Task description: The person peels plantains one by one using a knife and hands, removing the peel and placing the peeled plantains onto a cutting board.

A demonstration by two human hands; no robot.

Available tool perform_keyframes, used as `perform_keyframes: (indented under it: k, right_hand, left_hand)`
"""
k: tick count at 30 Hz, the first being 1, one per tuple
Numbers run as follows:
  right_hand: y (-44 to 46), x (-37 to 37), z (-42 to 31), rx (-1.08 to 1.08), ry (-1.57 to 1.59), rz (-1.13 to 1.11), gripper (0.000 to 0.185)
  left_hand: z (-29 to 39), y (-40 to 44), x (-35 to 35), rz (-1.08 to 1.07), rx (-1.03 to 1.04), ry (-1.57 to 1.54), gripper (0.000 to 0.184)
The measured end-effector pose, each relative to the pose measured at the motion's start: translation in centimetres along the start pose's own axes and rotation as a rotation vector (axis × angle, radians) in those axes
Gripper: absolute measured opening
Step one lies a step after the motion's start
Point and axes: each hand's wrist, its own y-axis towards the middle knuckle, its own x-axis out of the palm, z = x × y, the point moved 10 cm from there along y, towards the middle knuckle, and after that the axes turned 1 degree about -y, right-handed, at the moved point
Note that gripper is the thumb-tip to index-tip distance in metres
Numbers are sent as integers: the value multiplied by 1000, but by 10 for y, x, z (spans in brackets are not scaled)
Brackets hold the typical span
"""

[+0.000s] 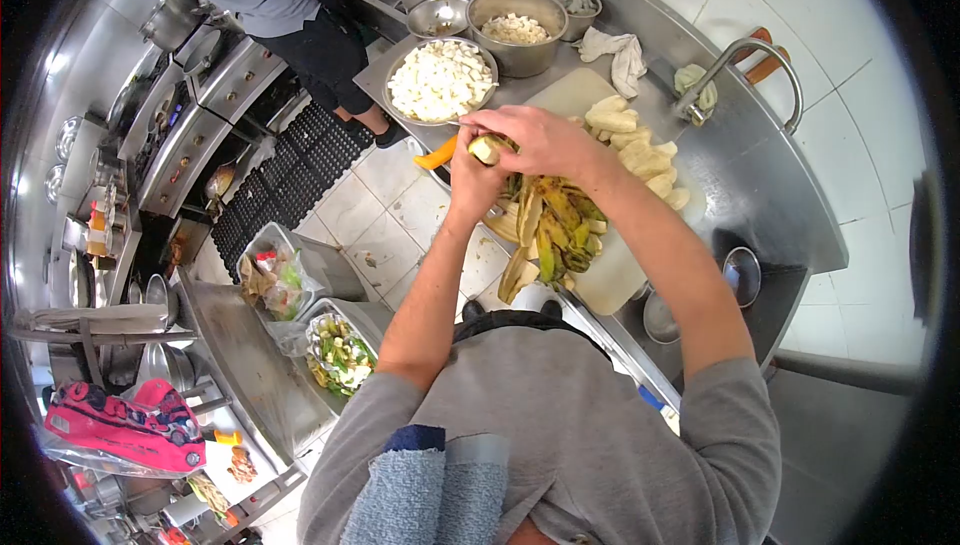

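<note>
A partly peeled plantain (486, 150) is gripped in my left hand (474, 177), its pale cut end showing. My right hand (548, 145) is closed over the top of it, fingers pressed against the peel. Below both hands lies a heap of yellow-green peels (560, 230) on the counter's front edge. Peeled plantains (640, 150) are piled to the right of my hands, partly on a pale cutting board (615, 290). A yellow handle (436, 155) sticks out left of my left hand. Whether my right hand holds a blade is hidden.
Beyond my hands stand a bowl of white chopped pieces (442, 82) and a deep metal pot (516, 35). A faucet (700, 95) rises at the right. Another person (290, 25) stands at the upper left by the stove. Waste bins (345, 345) are at lower left.
</note>
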Motion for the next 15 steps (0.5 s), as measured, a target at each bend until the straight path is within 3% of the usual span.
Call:
perform_keyframes:
  k: [6, 12, 15]
  right_hand:
    - [-2, 6, 9, 9, -16, 108, 43]
    - [5, 3, 31, 128, 171, 101, 33]
    - [3, -4, 29, 95, 149, 136, 34]
  left_hand:
    - [-8, -1, -1, 24, -43, -125, 42]
    - [-8, -2, 9, -61, -51, -6, 43]
    - [5, -5, 6, 7, 60, -19, 47]
